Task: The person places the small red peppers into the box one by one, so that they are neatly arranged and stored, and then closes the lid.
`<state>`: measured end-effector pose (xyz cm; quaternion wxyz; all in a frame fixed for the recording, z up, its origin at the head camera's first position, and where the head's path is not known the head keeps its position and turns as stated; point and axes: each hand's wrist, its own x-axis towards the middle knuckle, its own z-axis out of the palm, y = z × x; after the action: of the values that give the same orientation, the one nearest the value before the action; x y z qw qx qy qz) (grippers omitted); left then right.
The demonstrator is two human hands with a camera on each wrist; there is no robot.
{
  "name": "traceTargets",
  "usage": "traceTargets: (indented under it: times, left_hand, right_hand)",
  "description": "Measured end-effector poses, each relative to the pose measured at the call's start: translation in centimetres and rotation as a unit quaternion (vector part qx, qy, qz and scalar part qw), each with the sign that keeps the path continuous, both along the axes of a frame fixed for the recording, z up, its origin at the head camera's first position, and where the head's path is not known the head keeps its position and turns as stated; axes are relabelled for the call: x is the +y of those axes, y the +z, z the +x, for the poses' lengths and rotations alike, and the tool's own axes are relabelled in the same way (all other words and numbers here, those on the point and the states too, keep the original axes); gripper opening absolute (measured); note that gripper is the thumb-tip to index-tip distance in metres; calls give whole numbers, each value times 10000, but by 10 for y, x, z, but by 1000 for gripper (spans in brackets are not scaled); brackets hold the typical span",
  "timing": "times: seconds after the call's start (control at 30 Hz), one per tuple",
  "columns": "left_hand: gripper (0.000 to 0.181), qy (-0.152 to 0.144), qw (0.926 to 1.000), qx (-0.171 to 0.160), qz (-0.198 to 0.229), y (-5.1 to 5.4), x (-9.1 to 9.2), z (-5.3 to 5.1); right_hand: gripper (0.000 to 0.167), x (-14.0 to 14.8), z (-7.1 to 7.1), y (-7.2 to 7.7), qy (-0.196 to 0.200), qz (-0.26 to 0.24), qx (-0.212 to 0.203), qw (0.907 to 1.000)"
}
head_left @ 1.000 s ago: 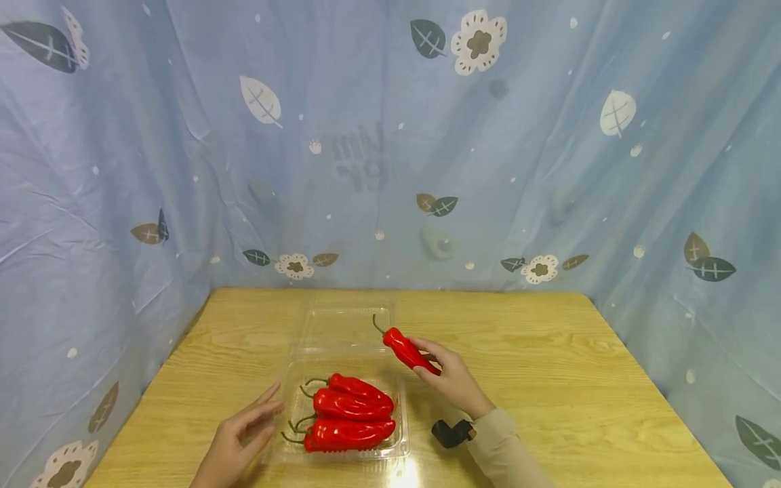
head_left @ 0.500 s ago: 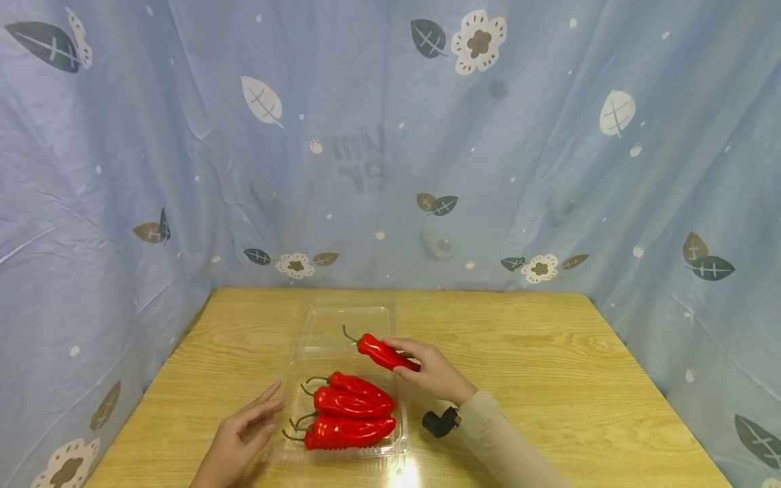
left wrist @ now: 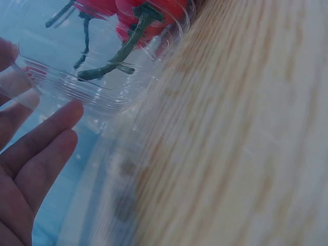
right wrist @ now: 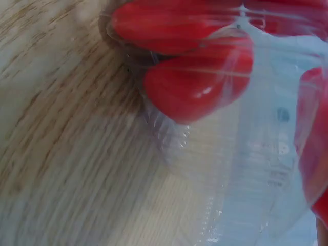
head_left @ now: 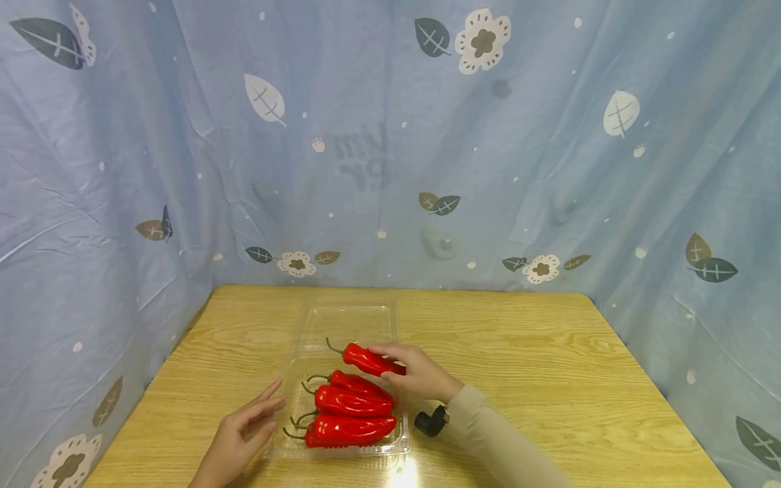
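Note:
A red chili pepper (head_left: pixel 361 358) with a green stem is pinched by my right hand (head_left: pixel 421 371), just above the far part of a clear plastic clamshell box (head_left: pixel 293 377). Several red peppers (head_left: pixel 350 401) lie side by side in the box, stems to the left. My left hand (head_left: pixel 238 434) is at the box's left side, fingers loosely extended. In the left wrist view, its fingers (left wrist: pixel 46 138) reach the clear wall below the green stems (left wrist: pixel 120 56). The right wrist view shows the held pepper (right wrist: pixel 311 133) at the right edge; most of that hand is out of frame.
The clear lid (head_left: pixel 350 324) lies folded back behind the box on the wooden table (head_left: pixel 518 359). Under my right wrist hangs a small black device (head_left: pixel 430 421). Blue patterned curtains (head_left: pixel 378 135) close off the back and sides.
My right hand has moved left and slightly down with the pepper, from the box's right to over its far part. The left hand and the peppers in the box have stayed put.

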<state>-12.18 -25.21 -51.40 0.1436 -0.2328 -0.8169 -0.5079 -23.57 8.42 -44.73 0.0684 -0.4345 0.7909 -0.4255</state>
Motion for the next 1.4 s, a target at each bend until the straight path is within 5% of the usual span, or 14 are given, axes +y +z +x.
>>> traceTargets:
  times: [0.43,0.7,0.93,1.17,1.4]
  left_hand:
    - [33,11,10000,-77,32,1,1,1]
    - [34,-42,9997,229,-20,-1,0,-1]
    - [33,3,10000,-52,82,1,1,0]
    - [34,-82,9997,211,81,0,1,0]
    - [32,29,10000,-35,2,1,1,0]
  right_hand:
    - [49,-14,3,-2,-30,392,-144,9991]
    - [47,-22,5,-6,-19,619,197,9979]
    - [48,-25,6,-8,-45,1034,596,9928]
    - [48,-28,6,-10,-33,1141,810,9902]
    - [48,-31,8,-9,-90,1389,875,9864]
